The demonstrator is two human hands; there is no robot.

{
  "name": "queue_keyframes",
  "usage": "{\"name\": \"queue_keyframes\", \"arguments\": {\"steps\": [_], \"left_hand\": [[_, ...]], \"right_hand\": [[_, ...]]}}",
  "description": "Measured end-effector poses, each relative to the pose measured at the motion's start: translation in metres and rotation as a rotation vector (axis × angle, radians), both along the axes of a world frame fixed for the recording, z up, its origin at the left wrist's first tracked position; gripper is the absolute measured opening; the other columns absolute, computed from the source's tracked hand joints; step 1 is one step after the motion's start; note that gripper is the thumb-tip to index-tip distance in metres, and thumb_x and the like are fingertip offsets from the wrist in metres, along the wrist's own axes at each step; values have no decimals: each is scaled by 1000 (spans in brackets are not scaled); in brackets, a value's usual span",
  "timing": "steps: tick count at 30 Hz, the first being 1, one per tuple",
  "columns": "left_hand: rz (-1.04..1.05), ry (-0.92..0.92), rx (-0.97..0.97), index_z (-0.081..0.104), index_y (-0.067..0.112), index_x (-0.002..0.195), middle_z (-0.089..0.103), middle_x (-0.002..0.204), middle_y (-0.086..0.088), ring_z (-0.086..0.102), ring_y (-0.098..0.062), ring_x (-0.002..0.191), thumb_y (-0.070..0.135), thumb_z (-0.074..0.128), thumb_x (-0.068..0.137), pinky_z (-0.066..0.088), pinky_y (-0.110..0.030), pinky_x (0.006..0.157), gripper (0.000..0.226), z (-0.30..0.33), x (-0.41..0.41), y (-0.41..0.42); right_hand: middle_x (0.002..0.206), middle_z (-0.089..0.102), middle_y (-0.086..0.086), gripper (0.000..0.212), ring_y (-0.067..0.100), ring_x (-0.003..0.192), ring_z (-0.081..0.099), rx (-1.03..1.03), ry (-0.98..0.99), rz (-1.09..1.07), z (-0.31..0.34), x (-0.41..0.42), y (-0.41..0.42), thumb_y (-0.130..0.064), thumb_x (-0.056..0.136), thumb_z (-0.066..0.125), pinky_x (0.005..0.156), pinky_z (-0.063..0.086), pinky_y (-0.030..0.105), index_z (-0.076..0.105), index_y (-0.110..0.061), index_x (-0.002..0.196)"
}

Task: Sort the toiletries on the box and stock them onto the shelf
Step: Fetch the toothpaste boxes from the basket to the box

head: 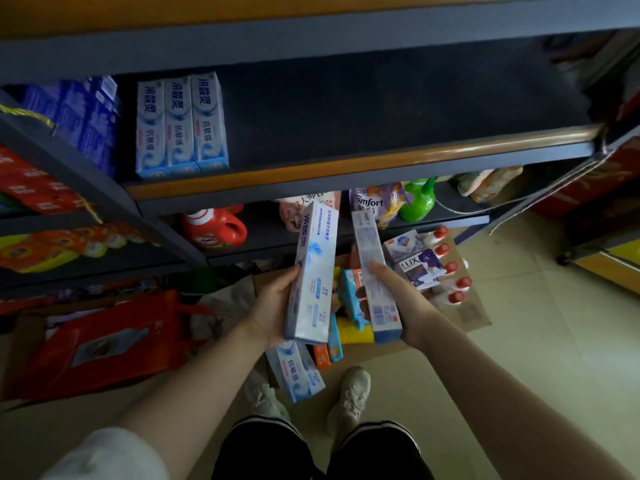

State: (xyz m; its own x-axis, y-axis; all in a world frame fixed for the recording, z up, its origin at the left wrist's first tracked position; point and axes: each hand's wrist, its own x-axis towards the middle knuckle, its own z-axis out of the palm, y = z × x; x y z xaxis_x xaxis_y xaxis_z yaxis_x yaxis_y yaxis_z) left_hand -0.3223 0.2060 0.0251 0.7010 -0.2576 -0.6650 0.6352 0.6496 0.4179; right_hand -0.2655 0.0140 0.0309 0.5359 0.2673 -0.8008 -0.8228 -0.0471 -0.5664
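— How many toothpaste boxes can you count from where you stand?

— Two in the hands. The left hand (273, 306) is closed round a pale blue toothpaste carton (313, 271) at centre frame, thumb on its near edge, fingers hidden behind. The right hand (394, 296) grips a second carton (375, 275) just right of it, back panel showing, fingers curled over the long side. Both cartons tilt up toward the shelf.

— And already stocked?

— Three matching cartons (181, 124) stand side by side in the upper left of the frame, on the middle shelf (346, 164). The rest of that shelf is bare and dark. To their left sits a block of darker blue boxes (86, 116); I can't count those.

— What's left on the cardboard box?

— The cardboard box (471, 311) lies on the floor, lower centre. One more pale blue carton (298, 370) lies at its near edge. Beside it, several small orange, teal and yellow packs, too jumbled to count. On the right, two soap boxes, one marked LUX (420, 268), and a row of five white bottles with red caps (450, 268).

— Anything under the shelf?

— One red detergent jug (214, 228), one purple Comfort pouch (377, 202), one green bottle (417, 199)
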Motion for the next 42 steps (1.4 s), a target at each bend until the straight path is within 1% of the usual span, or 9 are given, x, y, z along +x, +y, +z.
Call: {"name": "queue_keyframes", "arguments": {"steps": [6, 9, 13, 15, 19, 26, 31, 35, 42], "left_hand": [[-17, 11, 161, 57, 14, 101, 63, 84, -8, 64, -15, 64, 27, 39, 96, 50, -30, 65, 23, 2, 7, -19], [-115, -10, 649, 58, 22, 93, 65, 86, -1, 64, -12, 72, 23, 62, 87, 51, -23, 59, 7, -10, 12, -22], [-406, -156, 1520, 54, 10, 106, 65, 105, -4, 63, -25, 95, 47, 79, 64, 46, -30, 66, 62, -26, 12, -14], [-482, -177, 1668, 48, 5, 110, 61, 112, -10, 60, -29, 100, 50, 81, 60, 46, -35, 71, 74, -28, 10, -10], [-462, -225, 1431, 56, 5, 110, 64, 90, -4, 62, -19, 80, 44, 72, 75, 44, -19, 59, 55, -27, 14, -13], [-95, 346, 276, 61, 10, 103, 71, 72, -7, 68, -16, 57, 37, 45, 96, 54, -23, 50, 31, -28, 19, -9], [-77, 318, 370, 63, 13, 90, 68, 75, -5, 64, -17, 66, 29, 51, 94, 54, -27, 61, 21, -44, 8, -8], [-150, 231, 769, 52, 7, 116, 63, 107, -8, 61, -24, 93, 12, 65, 85, 47, -36, 83, 34, -68, -11, 17], [-146, 246, 874, 51, 12, 94, 60, 105, -9, 59, -19, 85, 2, 62, 86, 47, -29, 69, 17, -112, -64, 51]], "right_hand": [[97, 70, 10, 51, 25, 77, 69, -88, 30, -92, -23, -1, -14, -57, 82, 58, 67, 54, 37, 57, -18, 116], [84, 69, 8, 36, 19, 59, 68, -130, 30, -113, -21, 0, -22, -35, 84, 67, 55, 53, 30, 58, -11, 109], [90, 69, 11, 40, 24, 73, 68, -297, -87, 27, -26, -3, -29, -17, 77, 74, 63, 56, 35, 56, -8, 111], [97, 65, 10, 49, 26, 81, 66, -387, -151, 59, -29, -2, -29, -16, 72, 77, 69, 57, 41, 49, -10, 112], [88, 65, 11, 39, 23, 71, 65, -345, -102, 77, -26, -1, -23, -13, 78, 70, 61, 55, 36, 48, -8, 110], [61, 65, 13, 25, 21, 44, 63, 22, 330, -160, -21, 2, -24, -27, 93, 53, 42, 52, 27, 53, -3, 87], [74, 67, 9, 12, 19, 57, 65, -102, 260, 12, -54, -22, -30, -19, 89, 59, 51, 54, 28, 58, -9, 93], [102, 67, 16, 53, 32, 89, 65, -306, 89, 218, -73, -29, -30, -18, 70, 77, 79, 55, 45, 55, -8, 116], [102, 61, 8, 40, 24, 85, 61, -503, -130, 437, -106, -41, 25, -21, 82, 69, 65, 47, 29, 50, -10, 116]]}}
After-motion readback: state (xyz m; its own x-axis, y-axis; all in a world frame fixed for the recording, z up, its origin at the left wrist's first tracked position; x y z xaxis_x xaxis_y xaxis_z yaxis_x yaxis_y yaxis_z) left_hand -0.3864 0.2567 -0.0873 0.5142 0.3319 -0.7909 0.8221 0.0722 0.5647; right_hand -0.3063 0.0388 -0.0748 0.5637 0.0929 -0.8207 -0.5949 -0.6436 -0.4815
